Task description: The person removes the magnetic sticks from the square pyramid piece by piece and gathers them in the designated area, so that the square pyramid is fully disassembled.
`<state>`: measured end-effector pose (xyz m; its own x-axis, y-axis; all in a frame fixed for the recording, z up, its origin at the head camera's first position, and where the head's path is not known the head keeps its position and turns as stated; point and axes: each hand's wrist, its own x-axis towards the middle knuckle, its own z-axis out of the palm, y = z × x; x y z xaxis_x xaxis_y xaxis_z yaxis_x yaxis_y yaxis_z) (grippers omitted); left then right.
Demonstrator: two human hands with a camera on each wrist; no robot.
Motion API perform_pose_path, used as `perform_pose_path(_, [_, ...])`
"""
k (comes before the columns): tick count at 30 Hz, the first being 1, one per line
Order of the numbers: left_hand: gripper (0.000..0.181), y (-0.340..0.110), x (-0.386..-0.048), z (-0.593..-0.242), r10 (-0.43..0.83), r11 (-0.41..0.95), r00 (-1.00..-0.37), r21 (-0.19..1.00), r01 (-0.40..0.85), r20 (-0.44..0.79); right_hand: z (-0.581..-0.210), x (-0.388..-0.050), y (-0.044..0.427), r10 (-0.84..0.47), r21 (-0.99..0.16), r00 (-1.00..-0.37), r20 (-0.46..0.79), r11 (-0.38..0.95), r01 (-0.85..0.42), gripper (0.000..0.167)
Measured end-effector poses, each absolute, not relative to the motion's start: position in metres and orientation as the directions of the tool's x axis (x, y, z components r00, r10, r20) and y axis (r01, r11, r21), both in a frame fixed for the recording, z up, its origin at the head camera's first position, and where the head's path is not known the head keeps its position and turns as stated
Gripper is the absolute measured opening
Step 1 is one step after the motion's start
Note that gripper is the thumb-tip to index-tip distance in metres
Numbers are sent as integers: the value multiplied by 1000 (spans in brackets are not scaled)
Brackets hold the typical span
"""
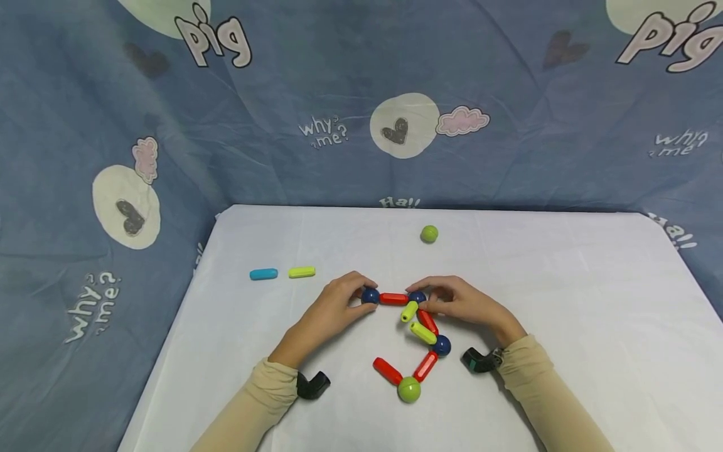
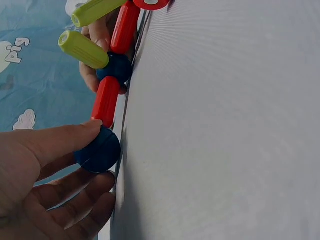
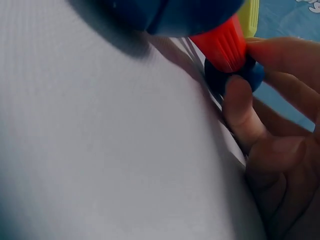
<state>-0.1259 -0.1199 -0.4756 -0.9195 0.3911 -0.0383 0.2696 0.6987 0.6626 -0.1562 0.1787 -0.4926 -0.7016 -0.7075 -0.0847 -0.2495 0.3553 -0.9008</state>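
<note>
In the head view a chain of balls and sticks lies on the white table. My left hand (image 1: 333, 309) pinches the dark blue ball (image 1: 370, 295) at its far-left end; the left wrist view shows thumb and fingers around that ball (image 2: 101, 151). A red stick (image 1: 393, 299) joins it to a second blue ball (image 1: 417, 297), which my right hand (image 1: 469, 302) grips, also seen in the right wrist view. A yellow-green stick (image 1: 409, 312) sticks out of this ball. A red stick (image 1: 428, 321) runs on to a third blue ball (image 1: 442, 345), which bears another yellow-green stick (image 1: 423, 333).
Nearer me, a red stick (image 1: 425, 366), a green ball (image 1: 409, 389) and another red stick (image 1: 387, 371) continue the chain. Loose at the left lie a blue stick (image 1: 263, 274) and a yellow-green stick (image 1: 302, 272). A green ball (image 1: 429, 234) sits near the back edge.
</note>
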Motion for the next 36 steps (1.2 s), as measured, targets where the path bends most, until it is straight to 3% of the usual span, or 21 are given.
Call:
perform_pose_path(6, [35,-119,-125,-473,399,715,-913,651,256,-80,-495,-157,180,-740,-900,-668,-74,338,-275,34])
perform_pose_path(14, [32,-119,-127,-471,430,696,-899,663,275,-78,-494,-158,181,-728,-901,-670,-143,377,-217,29])
perform_pose_path(21, [32,-116,-125,-474,427,693,-901,669,269,-81,-493,-158,184,-762,-910,-642,-86,322,-260,32])
perform_pose_path(36, [33,-105,-117,-478,451,645,-892,693,323,-4,-494,-155,170,-646,-901,-757,-101,382,-206,15])
